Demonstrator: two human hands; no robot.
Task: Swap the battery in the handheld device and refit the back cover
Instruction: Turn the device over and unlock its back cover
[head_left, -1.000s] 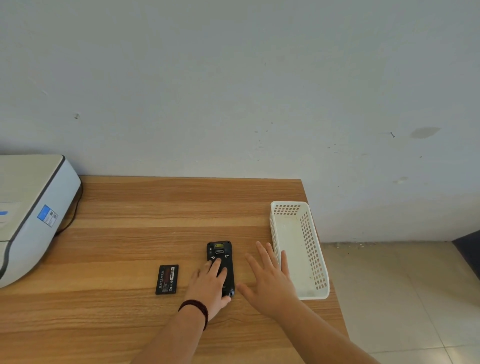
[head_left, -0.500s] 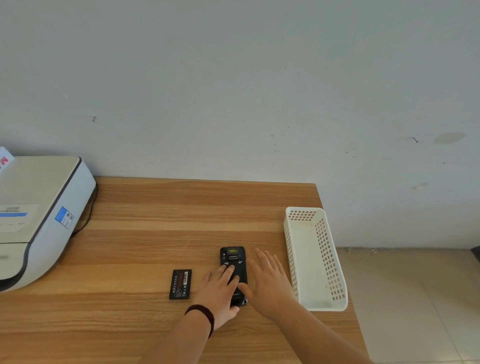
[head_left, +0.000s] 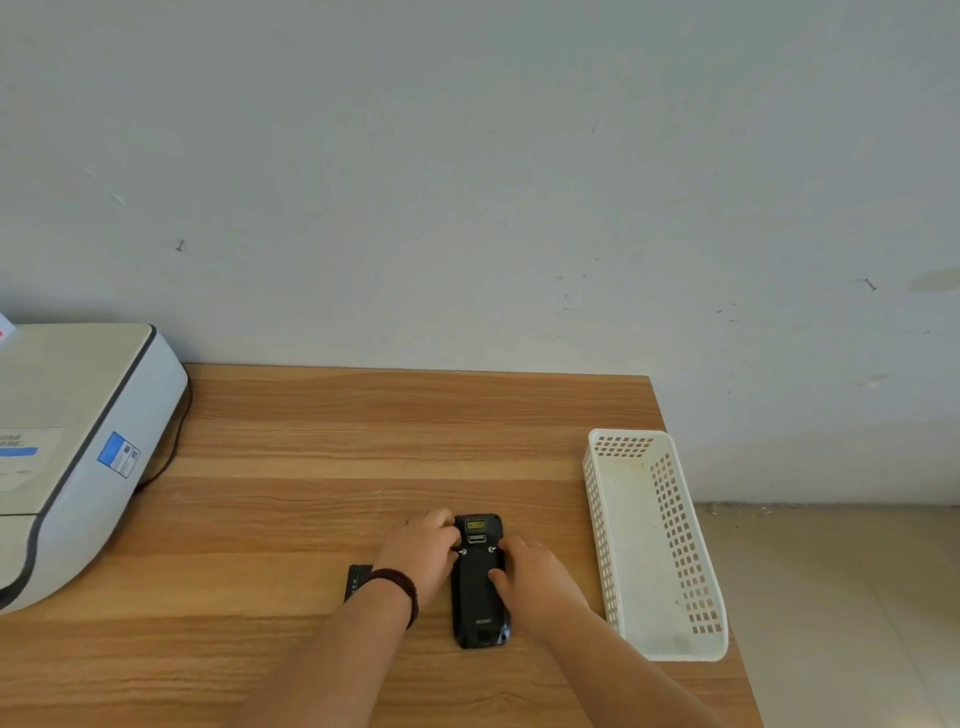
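The black handheld device (head_left: 479, 605) lies face down on the wooden table (head_left: 311, 467), its back cover on, lengthwise toward me. My left hand (head_left: 422, 553) grips its upper left edge, fingers curled at the left latch. My right hand (head_left: 535, 574) grips the right edge, with the thumb pressing on the back cover. A loose black battery (head_left: 356, 581) lies flat just left of the device, mostly hidden behind my left wrist.
A white perforated plastic basket (head_left: 680, 545) stands empty at the table's right edge. A large white printer (head_left: 67, 447) with a cable occupies the left side. The wall runs along the table's far edge; tiled floor lies to the right.
Both hands moved up the device from flat, spread fingers to curled grips on its upper sides. The camera shifted, so the scene sits further right and lower.
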